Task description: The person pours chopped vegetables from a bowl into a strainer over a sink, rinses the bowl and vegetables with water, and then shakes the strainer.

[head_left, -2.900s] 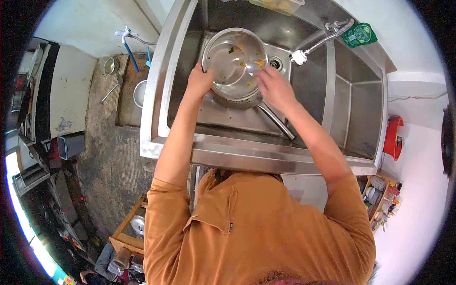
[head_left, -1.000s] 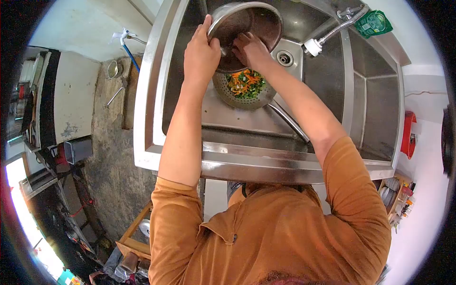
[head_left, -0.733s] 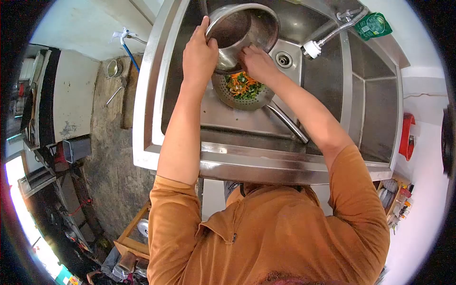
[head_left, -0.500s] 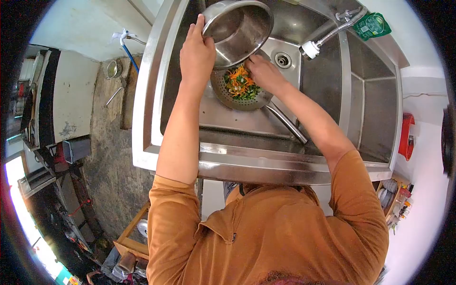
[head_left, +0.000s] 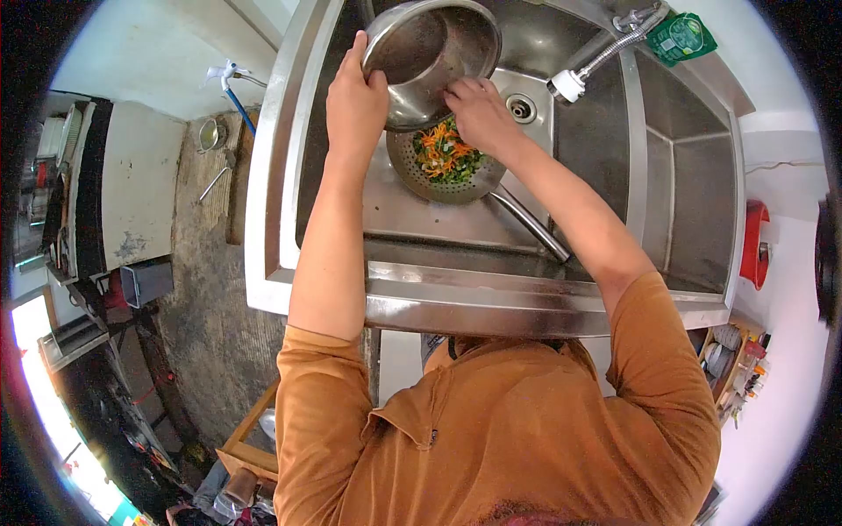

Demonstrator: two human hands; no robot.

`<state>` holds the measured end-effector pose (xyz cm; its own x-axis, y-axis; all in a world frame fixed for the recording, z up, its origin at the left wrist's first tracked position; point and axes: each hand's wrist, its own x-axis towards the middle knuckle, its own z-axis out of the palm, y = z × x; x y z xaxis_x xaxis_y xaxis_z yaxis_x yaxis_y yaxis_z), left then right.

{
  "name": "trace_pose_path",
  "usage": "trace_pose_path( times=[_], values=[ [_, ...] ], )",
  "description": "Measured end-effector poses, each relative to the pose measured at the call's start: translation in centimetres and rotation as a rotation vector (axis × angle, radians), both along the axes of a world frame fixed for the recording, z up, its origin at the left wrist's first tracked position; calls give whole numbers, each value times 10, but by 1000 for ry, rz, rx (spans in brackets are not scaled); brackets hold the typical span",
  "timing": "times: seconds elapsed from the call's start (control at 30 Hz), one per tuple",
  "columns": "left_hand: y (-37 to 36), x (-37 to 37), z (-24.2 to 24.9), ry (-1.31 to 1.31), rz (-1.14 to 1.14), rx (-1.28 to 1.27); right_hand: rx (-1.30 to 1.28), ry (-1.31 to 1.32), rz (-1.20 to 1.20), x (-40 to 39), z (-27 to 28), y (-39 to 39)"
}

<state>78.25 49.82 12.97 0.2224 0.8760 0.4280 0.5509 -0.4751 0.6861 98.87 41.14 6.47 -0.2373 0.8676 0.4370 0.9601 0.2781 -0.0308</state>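
Note:
My left hand [head_left: 357,101] is closed on the rim of a stainless steel bowl [head_left: 408,48], thumb along the edge. The bowl tilts, its mouth turned down toward a colander [head_left: 403,175] with a long metal handle in the sink. Shredded orange and chopped green vegetables [head_left: 445,153] lie inside the colander, under the bowl's lower rim. My right hand [head_left: 482,114] reaches over that rim with fingertips curled together against the bowl's inside. What the fingers hold, if anything, is too small to make out.
A flexible faucet [head_left: 605,57] with a white head hangs over the sink near the drain [head_left: 521,109]. A green pouch [head_left: 682,39] sits at the back right. A second basin [head_left: 693,193] lies to the right. The sink's front edge [head_left: 491,307] runs before my body.
My right hand has moved up from beside the vegetables to the bowl's inside. The bowl and my left hand have shifted slightly left. The colander stays in place.

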Motion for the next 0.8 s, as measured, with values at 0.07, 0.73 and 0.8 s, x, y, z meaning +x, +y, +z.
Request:
trace_pose_path(
  times=[0.07,0.73,0.8],
  values=[
    [-3,-3,7,-41,11,-63,-23,-41,63,-3,1,-3],
    [6,-4,11,-389,-56,-550,77,516,13,-31,47,42],
    [2,-2,16,-358,-62,-527,144,470,-6,-38,55,56]
  ],
)
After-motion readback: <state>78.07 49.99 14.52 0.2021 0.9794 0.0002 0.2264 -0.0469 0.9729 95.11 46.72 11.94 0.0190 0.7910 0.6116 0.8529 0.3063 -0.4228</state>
